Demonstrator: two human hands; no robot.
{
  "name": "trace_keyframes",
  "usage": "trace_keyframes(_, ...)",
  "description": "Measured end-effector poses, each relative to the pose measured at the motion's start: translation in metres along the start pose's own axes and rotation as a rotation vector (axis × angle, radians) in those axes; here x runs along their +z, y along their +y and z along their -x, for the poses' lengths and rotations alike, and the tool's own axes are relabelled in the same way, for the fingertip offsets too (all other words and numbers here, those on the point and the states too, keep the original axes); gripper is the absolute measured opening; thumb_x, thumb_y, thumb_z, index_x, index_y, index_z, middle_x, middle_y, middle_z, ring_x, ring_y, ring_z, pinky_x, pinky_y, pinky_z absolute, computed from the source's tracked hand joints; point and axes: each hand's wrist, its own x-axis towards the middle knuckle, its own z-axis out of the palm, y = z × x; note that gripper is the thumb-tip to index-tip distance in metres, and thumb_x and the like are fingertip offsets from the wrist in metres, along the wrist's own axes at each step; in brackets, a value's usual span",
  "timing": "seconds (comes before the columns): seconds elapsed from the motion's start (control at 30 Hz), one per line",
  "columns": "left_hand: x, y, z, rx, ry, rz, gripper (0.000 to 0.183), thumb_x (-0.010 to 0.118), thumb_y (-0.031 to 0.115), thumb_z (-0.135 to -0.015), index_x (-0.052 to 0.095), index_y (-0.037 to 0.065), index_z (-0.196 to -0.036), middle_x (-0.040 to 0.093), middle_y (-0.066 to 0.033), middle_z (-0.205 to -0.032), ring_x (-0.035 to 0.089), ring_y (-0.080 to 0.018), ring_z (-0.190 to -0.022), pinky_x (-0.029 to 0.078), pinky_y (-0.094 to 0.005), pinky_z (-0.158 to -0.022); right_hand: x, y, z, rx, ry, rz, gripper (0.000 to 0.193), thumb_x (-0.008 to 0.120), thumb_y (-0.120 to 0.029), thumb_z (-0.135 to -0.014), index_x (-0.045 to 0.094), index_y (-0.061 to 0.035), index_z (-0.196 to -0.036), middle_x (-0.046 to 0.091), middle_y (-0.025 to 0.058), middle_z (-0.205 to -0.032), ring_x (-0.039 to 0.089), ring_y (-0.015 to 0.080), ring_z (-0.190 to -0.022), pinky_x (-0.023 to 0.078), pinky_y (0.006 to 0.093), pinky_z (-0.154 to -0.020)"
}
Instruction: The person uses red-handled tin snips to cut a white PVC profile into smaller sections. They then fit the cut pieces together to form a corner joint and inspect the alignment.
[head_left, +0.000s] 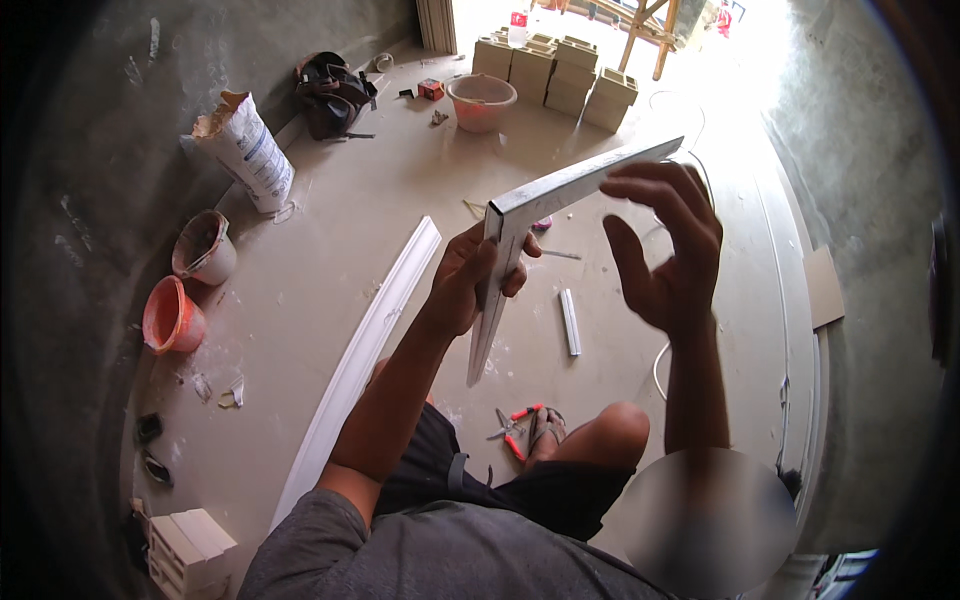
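Note:
My left hand (465,278) is closed around one leg of a silvery metal channel bent into an angle (585,182). The channel's other leg slants up to the far right. My right hand (672,250) hovers by that far leg with its fingers spread and curved, holding nothing; whether a fingertip touches the metal I cannot tell. On the floor below lies a short white strip (570,322). Red-handled snips (515,432) rest open beside my foot. Partly behind my left hand is a small pink object (543,223).
A long white moulding (365,345) lies on the floor along my left. Further left stand two buckets (174,318) and a torn-open sack (245,155). A basin (481,104), a dark bag (333,95) and hollow blocks (575,75) are at the back. A white cable (660,368) runs on the right.

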Motion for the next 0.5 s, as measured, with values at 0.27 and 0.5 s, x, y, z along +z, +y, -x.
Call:
trace_keyframes(0.27,-0.033,-0.004,0.03,0.018,0.049,-0.143,0.074,0.053,0.07,-0.093,0.054,0.001,-0.119,0.057,-0.0089,-0.1,0.048,-0.0132,-0.065,0.038,-0.0293,-0.061,0.01,0.014,0.037,0.099,-0.056,-0.109,0.005,0.074,-0.006,-0.086,0.072,-0.002,-0.088,0.072,0.0081,-0.083,0.069,0.0173,-0.071,0.052,0.028,-0.066)
trace_keyframes(0.5,-0.048,0.027,0.002,0.236,0.059,-0.515,0.076,0.043,0.072,-0.096,0.055,0.0,-0.118,0.063,-0.0122,-0.104,0.043,-0.0111,-0.063,0.035,-0.0273,-0.059,0.15,0.055,0.199,0.972,-0.823,0.12,0.036,0.073,-0.035,-0.086,0.072,-0.0106,-0.111,0.075,0.0122,-0.104,0.071,0.0316,-0.098,0.055,0.0408,-0.084)
